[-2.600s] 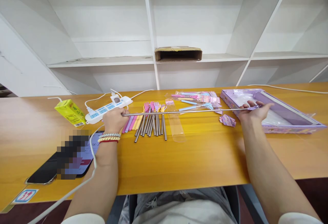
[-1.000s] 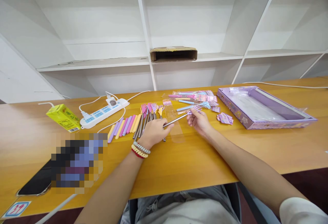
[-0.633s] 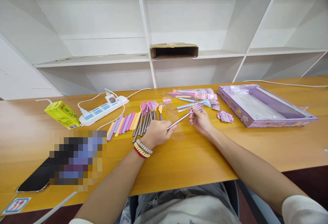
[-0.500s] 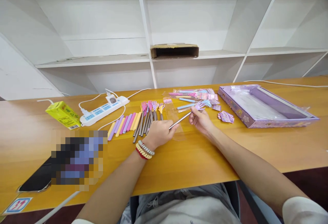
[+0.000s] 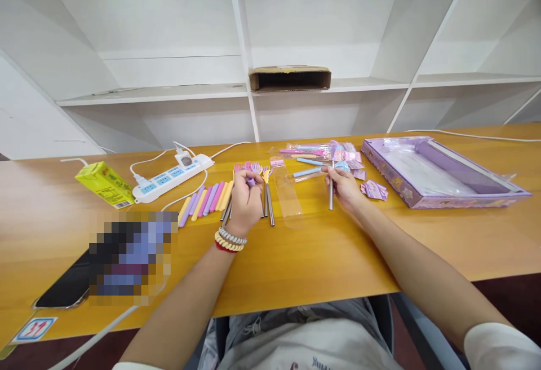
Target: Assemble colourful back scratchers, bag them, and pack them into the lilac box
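My right hand (image 5: 344, 188) is closed on a metal rod (image 5: 331, 198) with a purple hand-shaped head, held upright. My left hand (image 5: 247, 201) is over the pile of metal rods (image 5: 269, 206) with pink, purple and yellow hand-shaped heads; its fingers are pinched on a short purple piece (image 5: 251, 182). Left of the pile lies a row of yellow, purple and pink handles (image 5: 206, 201). A clear plastic sleeve (image 5: 287, 195) lies flat between my hands. Bagged pieces (image 5: 315, 153) and blue handles (image 5: 308, 171) lie beyond my right hand.
On the right are a purple tray box (image 5: 412, 186) and small purple cards (image 5: 374, 190). To the left are a power strip (image 5: 173, 178), a yellow-green drink carton (image 5: 103, 184) and a black phone (image 5: 65, 285). A cardboard box (image 5: 289, 79) sits on the white shelf (image 5: 169, 93).
My left hand has let go of the rod's lower end and moved left to the pile, where it grips a purple piece. In my right hand the rod has swung from slanted to upright.
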{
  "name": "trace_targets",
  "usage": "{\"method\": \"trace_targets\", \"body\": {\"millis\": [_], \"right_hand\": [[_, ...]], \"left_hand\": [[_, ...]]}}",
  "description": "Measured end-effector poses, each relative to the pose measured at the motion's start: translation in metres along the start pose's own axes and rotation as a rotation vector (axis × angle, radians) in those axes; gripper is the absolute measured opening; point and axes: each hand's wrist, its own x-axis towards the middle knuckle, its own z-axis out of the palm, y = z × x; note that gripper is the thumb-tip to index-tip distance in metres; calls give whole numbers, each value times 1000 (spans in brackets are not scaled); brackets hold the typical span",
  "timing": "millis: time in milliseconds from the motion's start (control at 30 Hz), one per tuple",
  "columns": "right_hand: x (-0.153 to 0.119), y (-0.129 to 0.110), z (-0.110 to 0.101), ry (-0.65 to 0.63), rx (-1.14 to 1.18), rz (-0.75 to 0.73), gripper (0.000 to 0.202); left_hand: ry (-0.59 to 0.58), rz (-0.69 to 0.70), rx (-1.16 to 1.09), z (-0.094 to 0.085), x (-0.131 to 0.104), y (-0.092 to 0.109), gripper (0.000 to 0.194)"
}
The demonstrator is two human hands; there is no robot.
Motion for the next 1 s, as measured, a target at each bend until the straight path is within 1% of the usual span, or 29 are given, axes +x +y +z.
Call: {"method": "trace_targets", "body": {"millis": [67, 133, 200, 233, 300, 367, 433, 600, 800, 867, 1000], "right_hand": [[5, 2, -8, -3, -280, -26, 34], [5, 2, -12, -39, -607, -87, 30], [3, 0, -12, -58, -900, -152, 25], [1, -1, -11, -71, -1010, -168, 24], [-2, -2, -8, -129, -1143, -171, 25], [-5, -2, -6, -209, -1194, -176, 24], [-6, 0, -4, -255, -1218, -196, 24], [-4, 6, -4, -248, -1326, -214, 21], [-5, 7, -3, -229, -1391, -199, 20], [-6, 8, -2, -238, -1389, -214, 20], [-6, 9, -1, -247, -1385, -222, 20]], "left_hand": [[13, -70, -144, 4, 2, -3, 17], [-20, -124, -233, 7, 3, -5, 27], [-81, -174, -298, 9, 4, -7, 38], [-116, -203, -326, 10, 4, -8, 41], [-185, -263, -361, 10, 2, -9, 41], [-258, -311, -365, 11, 0, -7, 38], [-322, -333, -357, 12, -3, -3, 36], [-410, -348, -345, 17, -12, 5, 34], [-490, -357, -273, 18, -16, 5, 26], [-489, -352, -285, 18, -16, 5, 25], [-412, -321, -318, 19, -14, 5, 26]]}}
